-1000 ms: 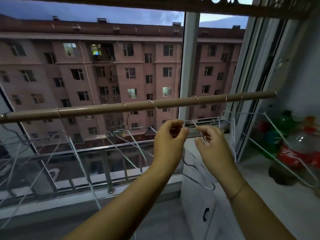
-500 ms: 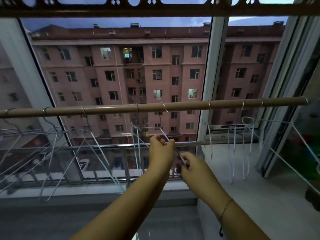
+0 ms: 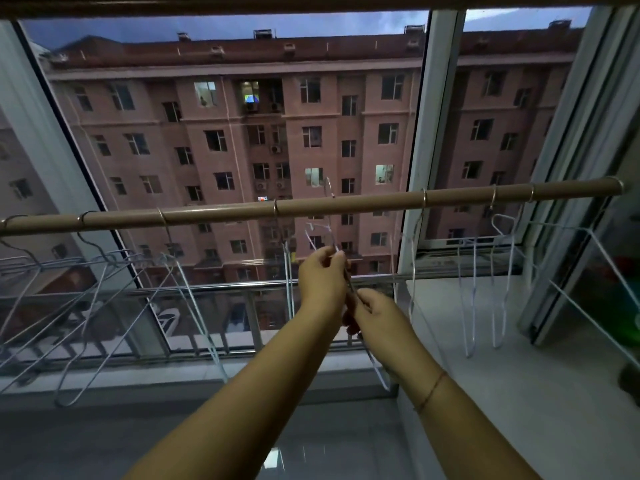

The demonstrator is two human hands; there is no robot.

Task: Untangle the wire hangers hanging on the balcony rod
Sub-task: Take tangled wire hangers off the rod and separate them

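Note:
A brown balcony rod [image 3: 346,206] runs across the view at mid height. Several white wire hangers hang from it: a tangled bunch [image 3: 104,292] at the left and narrow ones [image 3: 485,271] at the right. Below the rod's middle, my left hand [image 3: 320,278] pinches the upper wire of one hanger [image 3: 323,233]. Its hook pokes up above the rod, free of it. My right hand [image 3: 372,313], just below and to the right, grips the same hanger's lower wire. That hanger's bottom corner [image 3: 381,375] shows under my right forearm.
A metal railing [image 3: 207,289] runs behind the hangers, inside the window glass. A white window post [image 3: 426,150] stands right of centre. A white ledge [image 3: 519,375] lies at the right, with dark and green objects [image 3: 627,375] at its far right edge.
Both hands have stayed together on the same hanger. Its hook now stands above the rod. The view has tilted and drifted, and the rod sits a little lower in frame.

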